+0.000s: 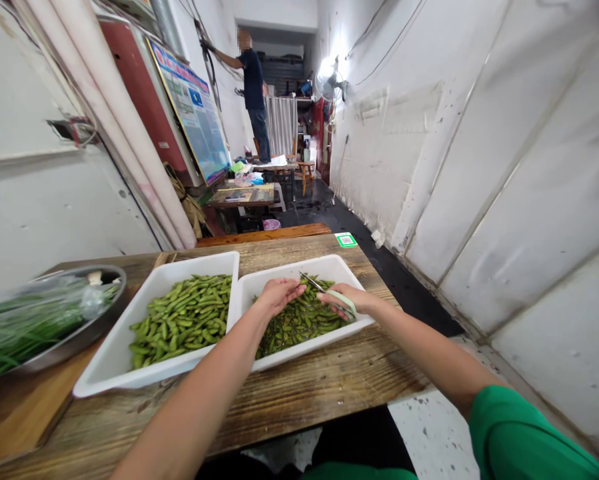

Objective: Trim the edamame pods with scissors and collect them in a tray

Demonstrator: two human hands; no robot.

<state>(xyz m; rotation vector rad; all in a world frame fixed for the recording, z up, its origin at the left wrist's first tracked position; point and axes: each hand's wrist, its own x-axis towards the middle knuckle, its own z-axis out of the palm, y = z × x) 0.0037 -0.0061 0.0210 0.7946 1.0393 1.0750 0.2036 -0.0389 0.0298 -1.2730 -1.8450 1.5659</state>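
Fingers of the left hand (pixel 279 295) bunch, contents unclear, over green pods (pixel 299 323), seemingly to meet pale-green-handled scissors (pixel 343 300) the right hand (pixel 353 297) grips.

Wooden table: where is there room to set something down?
Bare wood shows on the table between the right tray and the near edge, and behind that tray toward the green card. Crowded: the left end, with metal bowl and left tray, and over the right tray, where left hand and right hand are.
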